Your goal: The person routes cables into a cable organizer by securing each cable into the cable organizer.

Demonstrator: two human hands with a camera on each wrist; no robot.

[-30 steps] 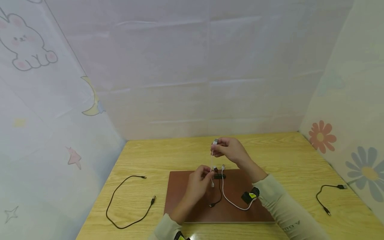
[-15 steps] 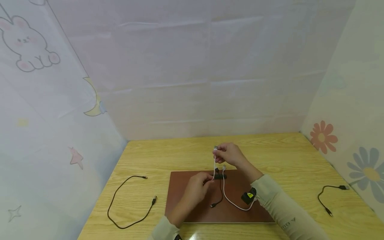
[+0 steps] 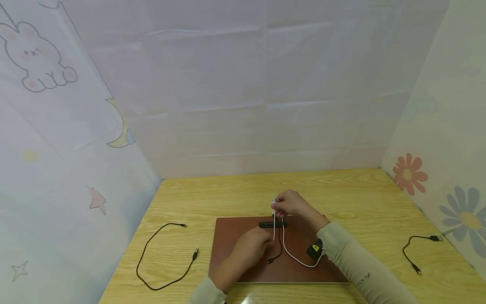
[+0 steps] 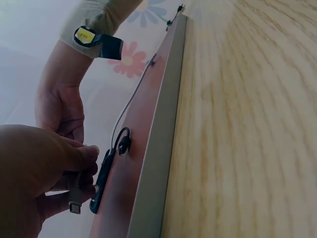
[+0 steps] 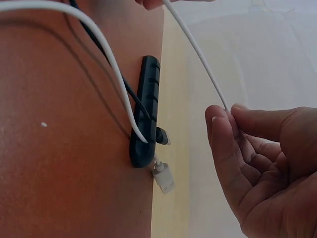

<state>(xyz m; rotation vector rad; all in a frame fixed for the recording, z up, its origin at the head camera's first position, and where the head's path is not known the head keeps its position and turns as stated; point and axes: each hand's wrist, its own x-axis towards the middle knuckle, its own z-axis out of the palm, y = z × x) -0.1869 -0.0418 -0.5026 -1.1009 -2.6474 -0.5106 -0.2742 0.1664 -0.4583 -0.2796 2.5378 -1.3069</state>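
Observation:
A short white USB cable (image 3: pixel 274 226) runs taut between the two hands. Its USB-A end is pinched by the right hand (image 3: pixel 291 204), thumb against fingertips. Lower down, the left hand (image 3: pixel 248 248) grips the other end, and the small metal-tipped plug (image 4: pixel 75 202) sticks out below its fingers in the left wrist view. Right beside the held cable lies a black slotted cable holder (image 5: pixel 149 82) at the far edge of a brown board (image 3: pixel 228 236). Another white cable (image 5: pixel 110 49) and a short black cable (image 3: pixel 281 249) sit in slots at the holder's right end.
On the wooden table (image 3: pixel 182 190), a long black cable (image 3: pixel 137 261) curves to the left of the board. A short black USB cable (image 3: pixel 406 249) lies far right. Printed cloth walls (image 3: pixel 212 139) enclose the back and sides.
Both hands have come down toward the board with the white cable, the left also shifting slightly right. More of the cable holder's left part now shows.

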